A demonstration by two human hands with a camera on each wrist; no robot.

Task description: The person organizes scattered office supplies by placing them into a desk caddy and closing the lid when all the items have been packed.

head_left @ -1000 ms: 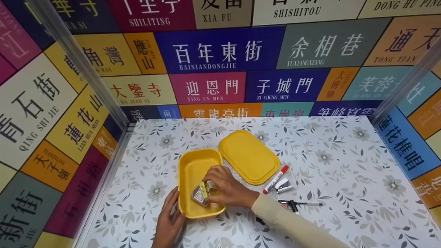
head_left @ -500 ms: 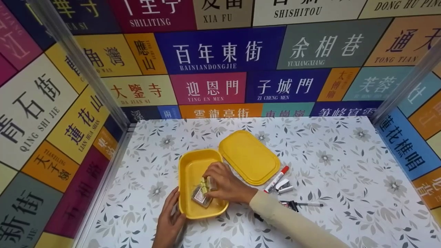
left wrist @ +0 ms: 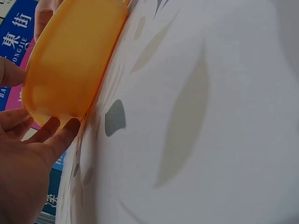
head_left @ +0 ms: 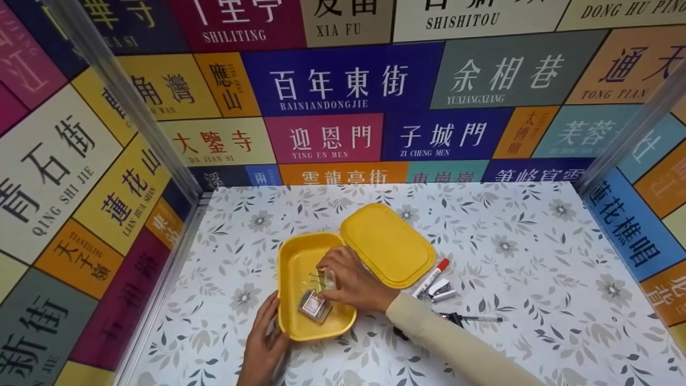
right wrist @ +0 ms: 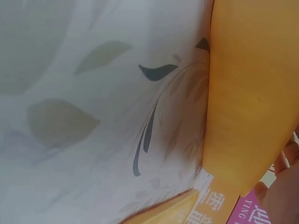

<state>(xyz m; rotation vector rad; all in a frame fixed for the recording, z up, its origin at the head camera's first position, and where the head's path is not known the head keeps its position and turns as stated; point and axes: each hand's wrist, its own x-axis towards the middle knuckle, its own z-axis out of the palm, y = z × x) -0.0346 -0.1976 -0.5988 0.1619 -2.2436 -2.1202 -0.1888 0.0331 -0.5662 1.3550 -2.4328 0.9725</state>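
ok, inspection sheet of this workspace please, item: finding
Surface: white table, grey leaf-and-flower print.
Job's things: open yellow box with a small labelled case inside; yellow lid off, beside it.
Clutter: red-capped marker; white-and-silver item, possibly a stapler; pen; dark item partly hidden by right sleeve.
Grips: left hand touches the box's near left corner; right hand pinches a small object, too blurred to identify.
Cables: nothing seen.
Surroundings: walls of coloured panels with Chinese lettering.
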